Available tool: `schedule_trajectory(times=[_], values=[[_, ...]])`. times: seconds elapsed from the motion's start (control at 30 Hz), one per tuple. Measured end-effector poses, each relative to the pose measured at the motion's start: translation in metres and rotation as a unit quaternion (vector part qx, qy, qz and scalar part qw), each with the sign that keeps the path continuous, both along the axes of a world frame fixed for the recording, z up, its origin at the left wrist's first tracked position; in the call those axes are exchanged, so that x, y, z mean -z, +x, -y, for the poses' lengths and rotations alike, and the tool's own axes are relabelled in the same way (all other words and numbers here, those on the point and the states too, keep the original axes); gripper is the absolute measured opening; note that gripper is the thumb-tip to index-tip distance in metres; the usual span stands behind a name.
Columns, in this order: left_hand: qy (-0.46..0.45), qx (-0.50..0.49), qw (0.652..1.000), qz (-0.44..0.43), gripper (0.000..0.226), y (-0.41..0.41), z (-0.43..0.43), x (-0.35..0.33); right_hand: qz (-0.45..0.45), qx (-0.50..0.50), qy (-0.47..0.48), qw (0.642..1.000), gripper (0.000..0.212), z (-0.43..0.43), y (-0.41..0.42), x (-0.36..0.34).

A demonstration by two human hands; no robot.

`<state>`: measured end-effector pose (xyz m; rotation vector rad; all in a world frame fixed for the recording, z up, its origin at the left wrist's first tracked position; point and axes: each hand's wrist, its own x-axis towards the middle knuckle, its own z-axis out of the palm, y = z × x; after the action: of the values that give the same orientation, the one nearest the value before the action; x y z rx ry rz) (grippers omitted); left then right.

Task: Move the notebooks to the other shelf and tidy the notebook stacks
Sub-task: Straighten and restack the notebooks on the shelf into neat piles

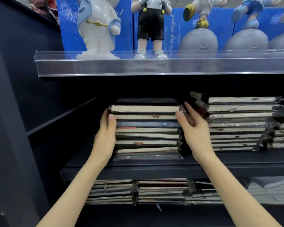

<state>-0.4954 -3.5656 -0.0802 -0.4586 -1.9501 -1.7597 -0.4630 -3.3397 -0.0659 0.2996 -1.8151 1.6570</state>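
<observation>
A dark shelf [138, 171] in a navy unit carries a notebook stack [147, 128]. The left hand [105, 138] and right hand [195, 130] lie flat against its two sides, thumbs on its front. A second stack [236, 122] sits just to the right. More notebooks [161, 190] fill the shelf below. Above, a clear shelf [154, 66] bears figurines [97, 27] before blue boxes [175, 30].

White script runs up the side of the blue box [175, 27] behind the figurine in black shorts [150, 25]: "is my angel". The smaller line beside it is too fine to read. The blue box on the left [67, 27] shows "Lov" and further along "el". I can read nothing on the notebooks [146, 130].
</observation>
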Motion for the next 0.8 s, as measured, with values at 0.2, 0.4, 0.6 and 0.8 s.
schedule_trajectory(times=[0.2, 0.4, 0.6, 0.8], values=[[-0.043, 0.010, 0.999, -0.001, 0.051, 0.016, 0.005, 0.030, 0.037, -0.004, 0.059, 0.998, 0.066, -0.003, 0.012, 0.035], [-0.022, -0.013, 1.000, -0.008, 0.033, 0.013, 0.002, 0.030, 0.056, -0.014, 0.107, 0.993, 0.068, -0.014, 0.003, 0.033], [-0.004, -0.018, 1.000, -0.008, 0.035, 0.012, 0.003, 0.028, 0.052, -0.003, 0.085, 0.995, 0.054, -0.013, 0.001, 0.030], [0.028, -0.037, 0.999, -0.011, 0.026, 0.013, 0.001, 0.026, 0.031, -0.003, 0.058, 0.998, 0.053, -0.016, -0.005, 0.033]])
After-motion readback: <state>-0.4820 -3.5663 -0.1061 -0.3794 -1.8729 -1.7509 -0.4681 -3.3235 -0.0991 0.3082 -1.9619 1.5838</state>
